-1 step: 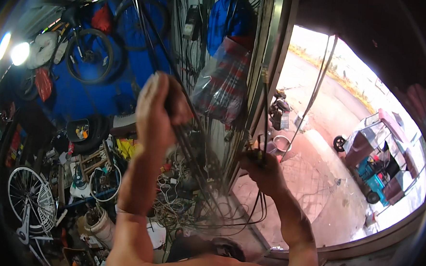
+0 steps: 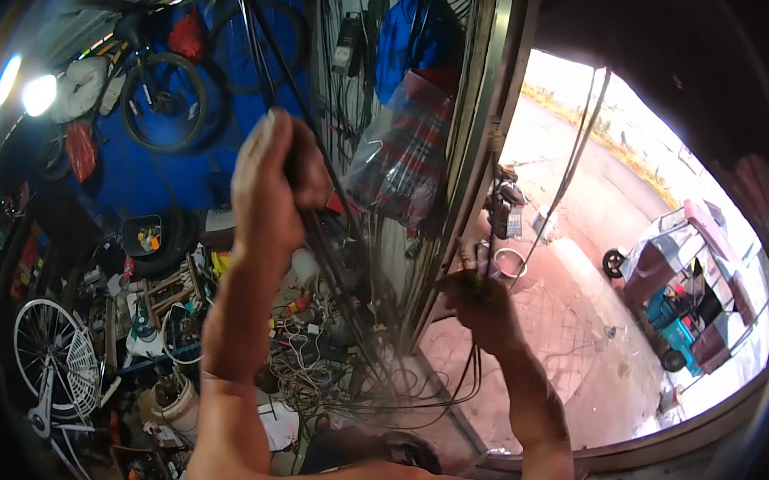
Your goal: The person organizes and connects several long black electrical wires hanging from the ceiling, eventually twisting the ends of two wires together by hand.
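Black cables [image 2: 263, 60] hang from the upper middle down past my left hand [image 2: 275, 169], which is raised and closed round them, slightly blurred. Lower and to the right, my right hand [image 2: 477, 301] grips thin dark cables by the doorway; small yellowish bits show at its fingers, too blurred to name. The cable ends loop down below my right hand toward a tangle of wires [image 2: 308, 371] on the floor. A plaid bag in clear plastic [image 2: 398, 145] hangs between and above my hands, beside a bundle of wall cables.
A doorway frame [image 2: 439, 278] opens onto paving, a road and a covered three-wheeler [image 2: 677, 307]. A bicycle [image 2: 161, 98] hangs on the blue left wall. A white wheel [image 2: 56, 358], bucket [image 2: 180, 407], tyre and assorted clutter crowd the floor at left.
My left hand has moved up and slightly left along the cables. My right hand has shifted a little to the right, still gripping.
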### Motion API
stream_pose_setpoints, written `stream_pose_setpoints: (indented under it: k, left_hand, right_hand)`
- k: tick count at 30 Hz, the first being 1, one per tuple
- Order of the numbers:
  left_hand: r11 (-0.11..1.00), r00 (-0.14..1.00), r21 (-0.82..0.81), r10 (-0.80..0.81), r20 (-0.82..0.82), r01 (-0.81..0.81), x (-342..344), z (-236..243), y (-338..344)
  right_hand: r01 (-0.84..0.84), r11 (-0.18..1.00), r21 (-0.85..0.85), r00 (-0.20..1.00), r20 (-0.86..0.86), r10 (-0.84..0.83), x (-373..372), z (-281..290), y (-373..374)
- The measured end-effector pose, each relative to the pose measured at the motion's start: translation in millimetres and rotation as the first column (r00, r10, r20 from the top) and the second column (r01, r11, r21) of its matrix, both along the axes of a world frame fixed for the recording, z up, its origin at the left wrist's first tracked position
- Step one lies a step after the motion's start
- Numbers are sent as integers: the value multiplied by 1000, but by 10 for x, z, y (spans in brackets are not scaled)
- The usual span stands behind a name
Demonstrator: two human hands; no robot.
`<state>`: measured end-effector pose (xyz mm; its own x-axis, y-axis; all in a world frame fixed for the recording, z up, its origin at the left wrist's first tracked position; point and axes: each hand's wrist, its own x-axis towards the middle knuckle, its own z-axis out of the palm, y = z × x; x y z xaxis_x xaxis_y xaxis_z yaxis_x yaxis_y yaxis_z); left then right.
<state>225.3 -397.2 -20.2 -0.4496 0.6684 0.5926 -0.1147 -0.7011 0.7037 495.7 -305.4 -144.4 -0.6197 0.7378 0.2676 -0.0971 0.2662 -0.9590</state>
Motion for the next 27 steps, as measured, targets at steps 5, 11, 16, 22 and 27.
stream_pose_setpoints:
  k: [5,11,16,22,27]
  left_hand:
    - [965,946,35,262,-192,-261,-789,794,16]
    - [869,813,184,494,-308,-458,-1299,1730,-39]
    - [783,737,243,621,-265,-572,-1098,2059,-20]
    - [303,170,524,943,-288,-796,-1481,2564,516]
    - [179,-19,690,963,-269,-701,-1496,2734,1122]
  right_hand:
    - [223,975,16,974,-40,-222,357,415,180]
    - [253,967,-4,937,-247,-246,778,1018,363]
    - [322,946,33,905,-303,-298,977,1348,376]
    - [301,945,126,894,-383,-234,986,1727,616]
    - [235,960,150,893,-423,-152,776,2027,855]
